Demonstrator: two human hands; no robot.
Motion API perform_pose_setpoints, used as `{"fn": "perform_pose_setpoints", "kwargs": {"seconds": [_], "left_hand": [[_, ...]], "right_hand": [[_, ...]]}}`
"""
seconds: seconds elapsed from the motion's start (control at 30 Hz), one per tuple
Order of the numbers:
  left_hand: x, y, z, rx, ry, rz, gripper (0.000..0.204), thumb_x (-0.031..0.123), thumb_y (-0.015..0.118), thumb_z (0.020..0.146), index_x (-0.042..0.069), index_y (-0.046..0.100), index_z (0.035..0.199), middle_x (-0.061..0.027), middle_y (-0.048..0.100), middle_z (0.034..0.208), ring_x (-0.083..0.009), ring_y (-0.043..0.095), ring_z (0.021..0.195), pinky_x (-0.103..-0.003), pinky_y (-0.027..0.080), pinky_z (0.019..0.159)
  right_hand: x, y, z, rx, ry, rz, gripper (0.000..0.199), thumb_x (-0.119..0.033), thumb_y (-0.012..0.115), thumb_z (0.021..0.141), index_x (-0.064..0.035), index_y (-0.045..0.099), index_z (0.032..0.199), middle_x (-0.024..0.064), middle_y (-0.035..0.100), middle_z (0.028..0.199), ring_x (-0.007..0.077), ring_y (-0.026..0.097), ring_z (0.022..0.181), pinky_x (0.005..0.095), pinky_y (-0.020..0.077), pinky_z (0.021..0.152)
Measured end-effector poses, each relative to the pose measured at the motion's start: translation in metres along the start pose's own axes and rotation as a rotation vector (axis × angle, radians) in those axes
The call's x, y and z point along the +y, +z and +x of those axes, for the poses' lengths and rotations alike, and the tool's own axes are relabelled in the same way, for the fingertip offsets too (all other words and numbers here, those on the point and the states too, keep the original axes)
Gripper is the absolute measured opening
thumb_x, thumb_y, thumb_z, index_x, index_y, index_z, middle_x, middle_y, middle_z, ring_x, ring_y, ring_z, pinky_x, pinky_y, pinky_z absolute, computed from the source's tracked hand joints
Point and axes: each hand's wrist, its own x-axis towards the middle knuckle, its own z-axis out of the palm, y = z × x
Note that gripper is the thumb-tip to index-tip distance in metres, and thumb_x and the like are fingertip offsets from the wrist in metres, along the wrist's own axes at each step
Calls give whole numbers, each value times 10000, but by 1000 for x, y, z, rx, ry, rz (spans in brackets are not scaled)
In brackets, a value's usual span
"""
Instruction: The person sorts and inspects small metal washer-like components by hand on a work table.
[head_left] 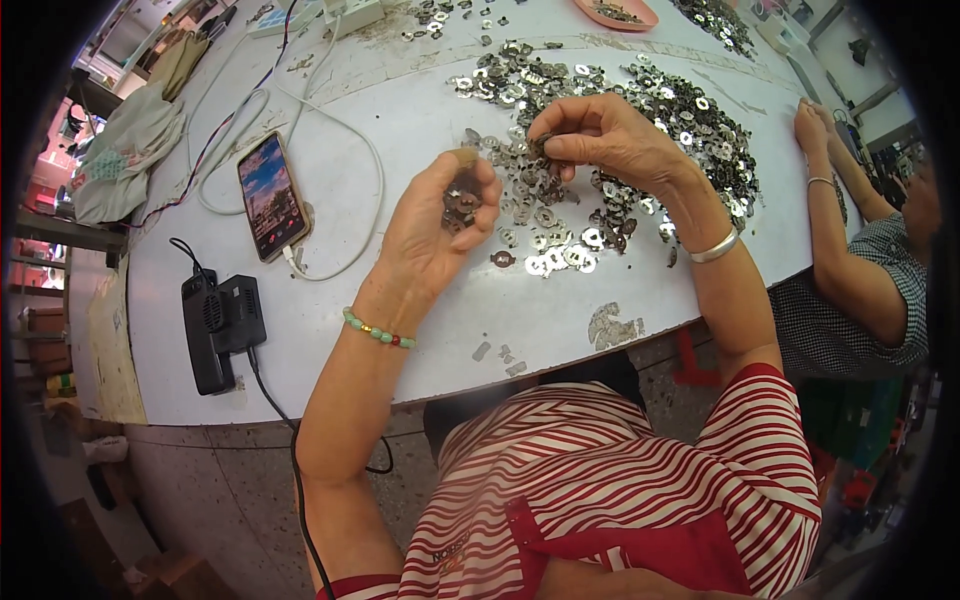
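Red-and-white striped cloth (620, 500) on your chest filled the bottom of the frame. At the left edge a black box (222, 325) with one cable lay on the white table (420, 110), and above it one phone (272, 195) lay face up, its long axis running up and down the frame, slightly tilted. Left of centre, your left hand (440, 225) was cupped palm-up, fingers curled around a small stack of dark metal washers (460, 200); I could not count them. Just right of it, your right hand (610, 135) pinched one small metal piece (540, 145) between thumb and fingertips; which way it pointed was too small to tell. Under and beyond both hands spread a heap of flat, shiny, ring-shaped metal parts (600, 150), far too many to count. One pink dish (615, 12) sat at the top edge. At the far right, another person's hand (812, 125) rested on the table.
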Motion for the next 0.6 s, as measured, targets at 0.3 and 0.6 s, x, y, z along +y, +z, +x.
{"fn": "perform_pose_setpoints", "kwargs": {"seconds": [0.3,0.6], "left_hand": [[-3,5,-3,-36,-47,70,260,244,436,964,25,521,853,-77,536,723,-106,488,508,-163,298,307],[-6,5,-3,-61,-40,88,286,253,420,966,15,530,853,-87,550,733,-116,505,512,-159,297,309]], "right_hand": [[10,4,6,19,122,475,227,-82,628,869,29,589,1063,80,648,885,79,610,699,191,539,684],[14,8,8,21,114,575,243,-89,612,879,31,562,1083,114,635,966,69,597,743,140,516,640]]}}
